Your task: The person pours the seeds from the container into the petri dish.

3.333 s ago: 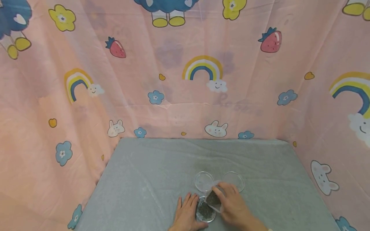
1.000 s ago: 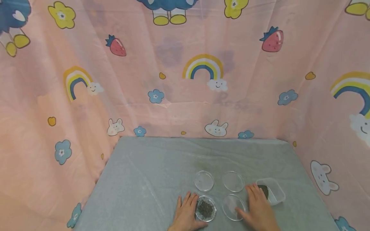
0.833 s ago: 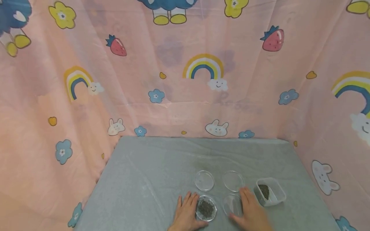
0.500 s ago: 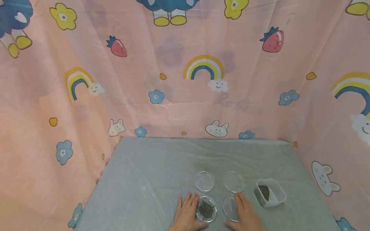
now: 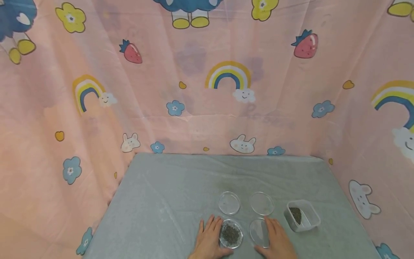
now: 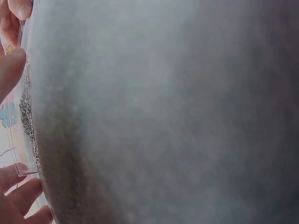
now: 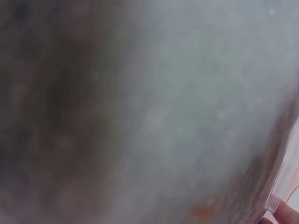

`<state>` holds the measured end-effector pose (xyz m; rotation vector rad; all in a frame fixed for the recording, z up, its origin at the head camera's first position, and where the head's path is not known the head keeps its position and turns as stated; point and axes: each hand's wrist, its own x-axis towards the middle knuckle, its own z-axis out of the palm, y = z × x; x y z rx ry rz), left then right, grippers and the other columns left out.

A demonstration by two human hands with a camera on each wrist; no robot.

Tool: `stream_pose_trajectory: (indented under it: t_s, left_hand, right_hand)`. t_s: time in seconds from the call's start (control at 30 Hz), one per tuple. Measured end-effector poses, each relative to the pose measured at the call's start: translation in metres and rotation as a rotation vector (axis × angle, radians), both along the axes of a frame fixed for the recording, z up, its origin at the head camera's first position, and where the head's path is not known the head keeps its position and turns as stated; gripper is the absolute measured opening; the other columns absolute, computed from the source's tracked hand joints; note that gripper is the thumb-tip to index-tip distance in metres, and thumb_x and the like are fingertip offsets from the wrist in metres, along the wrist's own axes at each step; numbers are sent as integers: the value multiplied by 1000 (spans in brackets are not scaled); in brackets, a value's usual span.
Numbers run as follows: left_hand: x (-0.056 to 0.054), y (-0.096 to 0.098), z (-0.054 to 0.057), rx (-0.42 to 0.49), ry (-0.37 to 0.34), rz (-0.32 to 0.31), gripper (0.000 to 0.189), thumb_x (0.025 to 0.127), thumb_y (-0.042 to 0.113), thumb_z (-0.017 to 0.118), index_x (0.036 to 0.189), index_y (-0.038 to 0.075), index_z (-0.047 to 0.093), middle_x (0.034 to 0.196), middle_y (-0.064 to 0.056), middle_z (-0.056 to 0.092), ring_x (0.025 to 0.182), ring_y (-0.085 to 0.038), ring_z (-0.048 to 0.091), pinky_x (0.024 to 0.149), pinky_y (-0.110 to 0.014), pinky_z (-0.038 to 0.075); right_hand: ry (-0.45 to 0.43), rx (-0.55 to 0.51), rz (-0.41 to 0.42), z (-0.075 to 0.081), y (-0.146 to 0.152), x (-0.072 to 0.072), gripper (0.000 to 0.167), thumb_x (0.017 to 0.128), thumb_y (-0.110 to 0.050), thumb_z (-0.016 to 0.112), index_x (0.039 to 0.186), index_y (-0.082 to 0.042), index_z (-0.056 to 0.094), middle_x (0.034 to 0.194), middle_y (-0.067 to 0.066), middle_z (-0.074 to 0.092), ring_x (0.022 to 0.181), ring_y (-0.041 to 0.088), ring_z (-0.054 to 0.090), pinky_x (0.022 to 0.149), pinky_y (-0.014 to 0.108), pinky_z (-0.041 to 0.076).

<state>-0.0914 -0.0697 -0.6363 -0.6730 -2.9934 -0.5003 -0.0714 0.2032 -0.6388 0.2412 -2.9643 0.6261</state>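
My left hand (image 5: 208, 239) holds the side of a petri dish (image 5: 231, 233), its fingers along the left rim and its thumb at the near edge. Dark, grainy material lies in that dish, and the left wrist view shows the grains (image 6: 26, 112) through the clear wall. To the right, my right hand (image 5: 279, 240) grips a clear, empty petri dish (image 5: 258, 233) by its right side, fingertips at the far rim and thumb at the near rim. The right wrist view catches only a fingertip (image 7: 286, 213) by a clear rim (image 7: 273, 203); grey cloth blurs the rest.
Two more clear, round petri pieces, one on the left (image 5: 229, 203) and one on the right (image 5: 262, 203), lie behind the held ones. A clear plastic box (image 5: 308, 218) with dark grains heaped on its left side stands at the right. Patterned pink curtain (image 5: 194, 126) surrounds the grey table (image 5: 161, 187).
My right hand poured dark grains from the box into the left dish, set the box down at the right, then moved left to the empty dish. My left hand stays at its dish.
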Motion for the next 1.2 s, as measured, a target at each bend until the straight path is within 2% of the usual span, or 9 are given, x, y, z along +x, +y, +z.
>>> stream_pose_trajectory:
  t_s: [0.17,0.37,0.43,0.6,0.7,0.83,1.03,1.1,1.2]
  left_hand:
    - [0,0,2,-3,-9,-6,99,64,71,76,139,12,49,140,-4,52,136,-29,42,104,-64,31]
    - [-1,0,1,-11,-5,-2,100,65,72,74,140,12,48,140,-3,52,136,-28,42,105,-63,31]
    - [0,0,1,-13,8,-5,100,64,73,74,140,12,49,140,-3,52,136,-28,42,104,-63,31]
    - [0,0,0,-9,33,-6,100,63,72,76,139,12,50,139,-4,53,135,-28,43,104,-63,32]
    - [-1,0,0,-7,23,0,100,63,71,76,139,12,49,140,-3,52,135,-28,42,105,-63,31]
    - [-2,0,1,-7,-7,-2,100,64,71,76,140,12,48,141,-3,52,136,-28,41,106,-63,30]
    - [-1,0,3,-6,-50,-2,100,65,72,74,141,13,47,142,-3,50,137,-28,40,105,-64,30]
    - [-1,-1,3,-5,-48,-1,100,65,73,74,141,13,47,142,-3,50,137,-28,41,105,-64,31]
    - [-1,-1,2,-3,-18,-3,100,65,72,75,140,12,48,141,-3,51,136,-28,42,104,-63,32]
  right_hand:
    - [78,-15,16,-3,3,1,102,58,-49,87,134,4,45,122,22,56,117,44,52,96,56,44]
    - [105,-47,40,-3,7,1,101,56,-44,88,133,5,44,122,26,56,115,48,53,94,58,44]
    - [163,-41,49,-4,8,0,101,53,-41,90,132,4,45,119,25,57,111,46,56,90,56,47]
    - [408,10,158,2,9,-8,105,41,-36,91,128,7,51,113,18,57,101,32,59,83,43,46]
    - [459,75,241,14,6,-12,108,37,-36,90,129,6,53,113,13,56,99,28,57,82,41,46]
    - [385,149,298,28,-1,-11,107,40,-40,89,132,1,52,112,11,55,103,31,57,85,47,49]
    - [178,160,308,43,-11,-7,98,53,-35,86,136,-1,48,117,14,53,113,35,53,94,54,45]
    - [150,161,310,46,-13,-7,96,55,-35,86,137,-1,48,119,15,52,114,35,52,95,54,44]
    - [175,170,322,47,-15,-8,96,56,-35,84,137,-2,46,119,14,52,113,33,52,94,53,44]
